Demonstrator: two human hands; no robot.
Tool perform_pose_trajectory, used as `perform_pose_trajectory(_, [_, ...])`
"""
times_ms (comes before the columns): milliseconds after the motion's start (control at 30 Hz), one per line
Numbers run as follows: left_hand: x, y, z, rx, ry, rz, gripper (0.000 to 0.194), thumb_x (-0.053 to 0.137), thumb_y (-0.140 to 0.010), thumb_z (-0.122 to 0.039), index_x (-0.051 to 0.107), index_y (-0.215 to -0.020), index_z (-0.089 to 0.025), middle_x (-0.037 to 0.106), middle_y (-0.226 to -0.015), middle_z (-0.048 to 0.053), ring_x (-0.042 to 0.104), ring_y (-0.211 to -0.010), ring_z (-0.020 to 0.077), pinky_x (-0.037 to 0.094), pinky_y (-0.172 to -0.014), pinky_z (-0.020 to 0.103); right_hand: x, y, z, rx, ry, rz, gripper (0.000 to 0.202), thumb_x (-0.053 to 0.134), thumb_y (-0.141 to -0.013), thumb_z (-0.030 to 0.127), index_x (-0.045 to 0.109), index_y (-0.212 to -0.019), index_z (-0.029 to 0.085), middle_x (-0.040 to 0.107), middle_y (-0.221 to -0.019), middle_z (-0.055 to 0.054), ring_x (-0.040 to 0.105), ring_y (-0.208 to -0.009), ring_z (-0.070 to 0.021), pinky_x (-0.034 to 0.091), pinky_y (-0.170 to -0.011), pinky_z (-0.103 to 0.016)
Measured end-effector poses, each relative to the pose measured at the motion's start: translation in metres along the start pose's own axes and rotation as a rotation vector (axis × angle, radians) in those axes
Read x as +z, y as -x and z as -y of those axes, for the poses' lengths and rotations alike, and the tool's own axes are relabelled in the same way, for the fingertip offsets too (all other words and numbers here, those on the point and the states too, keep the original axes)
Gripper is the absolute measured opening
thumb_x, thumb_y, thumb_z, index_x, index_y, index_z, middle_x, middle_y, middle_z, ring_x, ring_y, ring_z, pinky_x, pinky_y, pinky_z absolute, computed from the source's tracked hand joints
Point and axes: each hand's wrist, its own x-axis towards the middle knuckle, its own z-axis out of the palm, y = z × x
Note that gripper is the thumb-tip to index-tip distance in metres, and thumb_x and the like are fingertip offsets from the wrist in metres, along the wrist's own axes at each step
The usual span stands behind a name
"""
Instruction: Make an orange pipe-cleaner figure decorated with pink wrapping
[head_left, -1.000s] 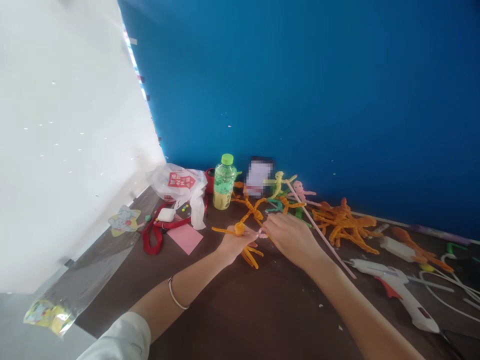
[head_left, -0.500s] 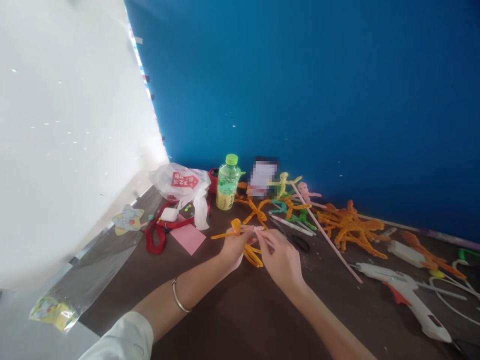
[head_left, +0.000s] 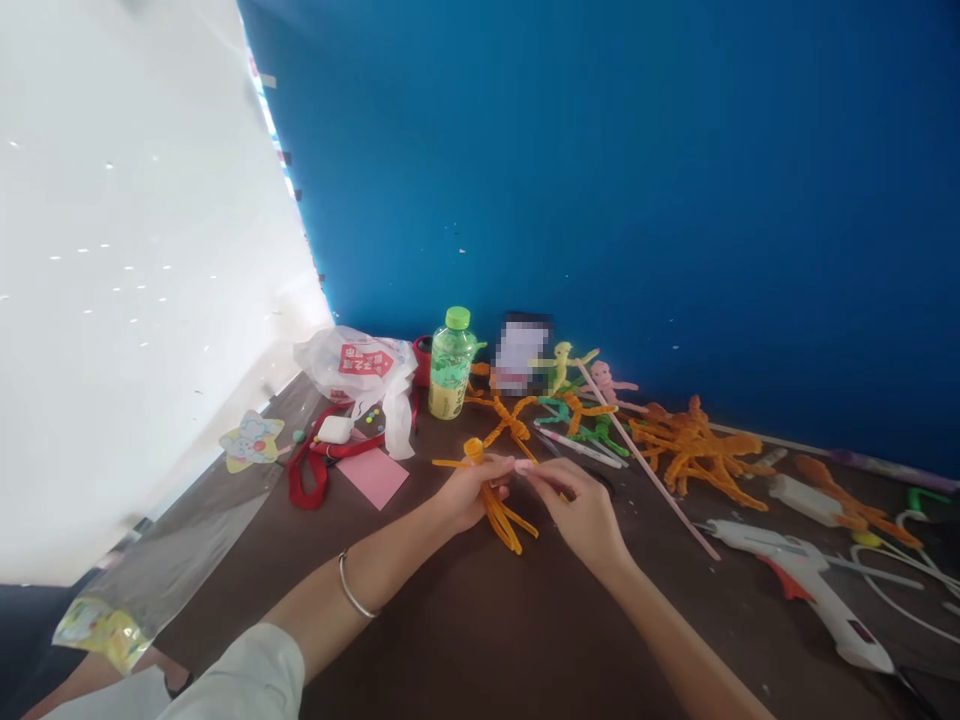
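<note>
My left hand (head_left: 474, 492) is closed around a figure made of orange pipe cleaners (head_left: 474, 452). Its rounded top stands above my thumb, one strand sticks out to the left, and several loose strands hang below my fingers. My right hand (head_left: 579, 505) is closed in a pinch, its thumb and index fingertips meeting the left hand's fingertips. An orange strand shows beside and beneath the right fingers, which mostly hide what they grip. Behind my hands lies another orange pipe-cleaner figure (head_left: 512, 418).
A bottle (head_left: 450, 370), a plastic bag (head_left: 356, 365) and a pink paper (head_left: 375, 478) lie left of centre. Rightward are a pen (head_left: 581, 447), a pink pipe cleaner (head_left: 652, 470), an orange pile (head_left: 694, 445) and a glue gun (head_left: 810, 580). A blue wall (head_left: 600, 180) stands behind.
The orange strands below my left hand have swung down and right and show more. My right hand has shifted slightly right. Part of another person now shows at bottom left.
</note>
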Motion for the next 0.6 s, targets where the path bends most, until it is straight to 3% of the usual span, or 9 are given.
perform_pose_trajectory(233, [0.000, 0.002, -0.006, 0.059, -0.232, 0.060, 0.025, 0.075, -0.054, -0.027, 0.055, -0.054, -0.012, 0.047, -0.053, -0.004, 0.047, -0.052, 0.0055, 0.039, -0.049, 0.019, -0.023, -0.017, 0.001, -0.229, 0.282, 0.130, 0.022, 0.045, -0.084, 0.031, 0.064, -0.077, 0.023, 0.060, -0.077, -0.004, 0.057, -0.074, -0.0181, 0.045, -0.065, -0.031])
perform_pose_trajectory(400, [0.000, 0.001, -0.006, 0.066, -0.315, 0.138, 0.027, 0.075, -0.053, -0.029, 0.055, -0.053, -0.012, 0.053, -0.059, 0.001, 0.061, -0.073, 0.0171, 0.045, -0.049, 0.019, -0.034, -0.028, 0.011, -0.421, 0.490, 0.190, 0.021, 0.043, -0.084, 0.023, 0.061, -0.075, 0.020, 0.059, -0.075, -0.005, 0.055, -0.072, -0.0171, 0.042, -0.064, -0.029])
perform_pose_trajectory(500, [0.001, 0.000, -0.004, 0.060, -0.361, 0.110, 0.028, 0.076, -0.050, -0.030, 0.056, -0.052, -0.012, 0.052, -0.056, 0.000, 0.061, -0.066, 0.0159, 0.049, -0.052, 0.022, -0.032, -0.029, 0.018, -0.411, 0.520, 0.260, 0.024, 0.038, -0.085, 0.019, 0.059, -0.073, 0.019, 0.058, -0.076, -0.005, 0.054, -0.070, -0.0161, 0.041, -0.061, -0.028])
perform_pose_trajectory(600, [0.002, -0.001, -0.001, 0.108, -0.409, 0.055, 0.028, 0.075, -0.053, -0.034, 0.062, -0.061, -0.010, 0.053, -0.054, -0.001, 0.054, -0.051, 0.0089, 0.051, -0.053, 0.024, -0.023, -0.026, 0.020, -0.233, 0.408, 0.202, 0.020, 0.038, -0.083, 0.020, 0.055, -0.072, 0.020, 0.056, -0.077, -0.005, 0.055, -0.069, -0.0163, 0.044, -0.061, -0.029])
